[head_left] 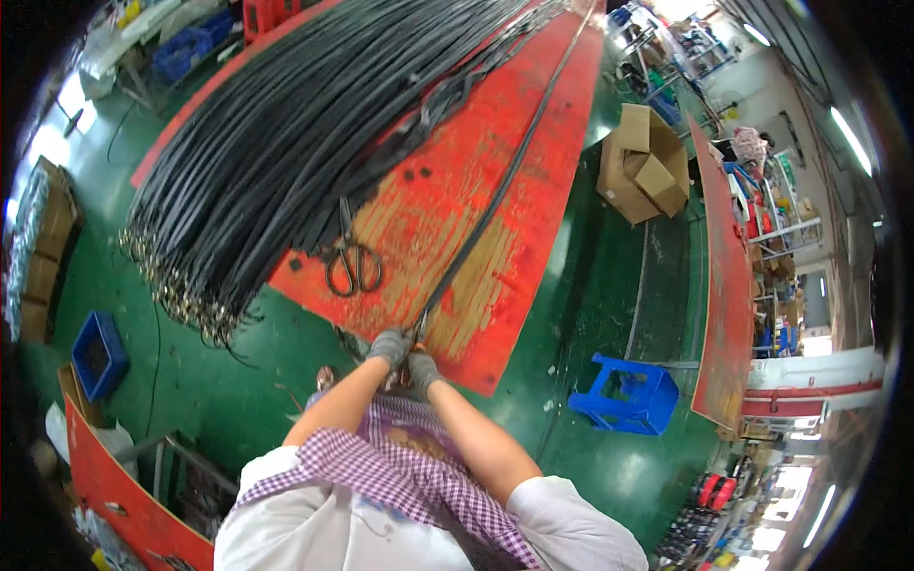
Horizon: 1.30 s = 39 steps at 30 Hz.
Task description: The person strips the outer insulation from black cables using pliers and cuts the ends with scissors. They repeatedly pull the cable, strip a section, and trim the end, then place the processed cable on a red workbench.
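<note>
I have the left grip (388,346), gloved in grey, folded onto the near end of the long black strap (464,252), with little or no gap that I can make out between fingers and strap. The right grip (424,369), gloved alike, sits just beside it and a little nearer the body. Its fingers are too small and hidden for me to tell whether they pinch the strap or only touch it. A small orange spot shows between the two.

The strap runs straight from there up the red tabletop (547,257) to its far end. My grips are at the tabletop's near edge. To the left, the scissors (347,236) lie near that edge, handles toward me, and beyond them the heap of black straps (248,181) hangs its metal ends (205,309) over the side. On the right I have bare red surface, then green floor (514,409) and a blue stool (628,404) well apart.

Both forearms reach forward from the body and converge, the left forearm (347,404) angling right, the right forearm (481,433) angling left.
</note>
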Motion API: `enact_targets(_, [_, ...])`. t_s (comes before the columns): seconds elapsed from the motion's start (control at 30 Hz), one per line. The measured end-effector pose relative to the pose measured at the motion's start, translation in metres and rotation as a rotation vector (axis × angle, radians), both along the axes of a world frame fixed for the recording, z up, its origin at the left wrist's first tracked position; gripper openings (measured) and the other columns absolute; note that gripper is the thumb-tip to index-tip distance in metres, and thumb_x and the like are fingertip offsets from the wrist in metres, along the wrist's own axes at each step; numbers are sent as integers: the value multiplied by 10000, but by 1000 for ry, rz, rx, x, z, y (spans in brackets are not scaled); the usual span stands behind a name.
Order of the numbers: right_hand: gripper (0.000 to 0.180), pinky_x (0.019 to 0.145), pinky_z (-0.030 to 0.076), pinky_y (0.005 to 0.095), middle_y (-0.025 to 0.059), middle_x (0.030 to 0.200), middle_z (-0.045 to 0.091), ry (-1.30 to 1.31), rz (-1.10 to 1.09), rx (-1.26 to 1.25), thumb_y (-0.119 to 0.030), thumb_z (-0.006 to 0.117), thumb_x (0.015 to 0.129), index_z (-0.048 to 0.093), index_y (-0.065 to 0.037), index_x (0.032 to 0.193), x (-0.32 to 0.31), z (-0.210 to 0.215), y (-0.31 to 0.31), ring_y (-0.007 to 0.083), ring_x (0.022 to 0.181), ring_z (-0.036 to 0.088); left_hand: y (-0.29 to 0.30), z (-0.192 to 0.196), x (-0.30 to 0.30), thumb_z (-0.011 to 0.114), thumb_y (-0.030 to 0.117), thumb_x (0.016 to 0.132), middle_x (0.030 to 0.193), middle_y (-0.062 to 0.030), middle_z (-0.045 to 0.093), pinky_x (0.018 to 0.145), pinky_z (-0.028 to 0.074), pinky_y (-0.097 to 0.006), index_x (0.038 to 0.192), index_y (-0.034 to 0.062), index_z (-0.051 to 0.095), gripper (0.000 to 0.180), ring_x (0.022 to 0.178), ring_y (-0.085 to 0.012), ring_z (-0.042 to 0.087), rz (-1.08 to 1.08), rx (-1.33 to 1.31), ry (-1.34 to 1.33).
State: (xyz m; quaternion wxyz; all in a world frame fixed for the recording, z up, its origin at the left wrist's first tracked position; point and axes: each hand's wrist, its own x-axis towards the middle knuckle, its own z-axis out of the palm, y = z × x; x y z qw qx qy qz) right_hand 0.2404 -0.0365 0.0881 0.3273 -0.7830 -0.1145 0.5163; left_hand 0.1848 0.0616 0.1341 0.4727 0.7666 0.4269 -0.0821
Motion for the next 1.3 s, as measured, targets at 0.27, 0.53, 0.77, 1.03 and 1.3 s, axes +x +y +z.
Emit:
enact_targets(0.27, [260,499,470,405,149,751,579,143,-72,-46,-194,359,806,543,-29,885,2,2,8,265,641,589,8,-25,-6,513,174,785,910,-112,607,696,434,-276,1029,41,553,280,781,-162,567,-27,-204,-125])
enact_targets(0.53, [268,508,482,451,164,795,596,23,259,-250,-176,357,802,553,-27,906,7,8,10,266,727,605,7,-27,-11,484,246,791,963,-150,578,728,436,-310,1060,39,526,343,839,-233,573,60,-263,-122])
enact_targets(0.77, [201,603,482,376,164,779,598,-749,849,-22,-127,408,764,586,-52,819,9,-33,6,278,717,597,10,-24,-15,550,168,780,924,-77,594,699,442,-253,1070,22,530,325,805,-134,548,318,-643,-284])
enact_targets(1.03, [288,579,471,374,152,732,602,-289,413,-59,-220,348,801,582,-52,814,7,-38,2,271,678,599,0,-27,-21,475,285,810,942,-131,594,749,434,-301,1038,60,543,327,870,-258,568,13,-8,-203])
enact_targets(1.3, [278,665,463,380,165,880,587,-615,704,-71,-233,355,805,572,-68,862,6,3,3,281,819,577,-5,9,-30,398,499,762,937,-218,554,793,405,-394,937,40,585,526,916,-346,527,-12,54,49])
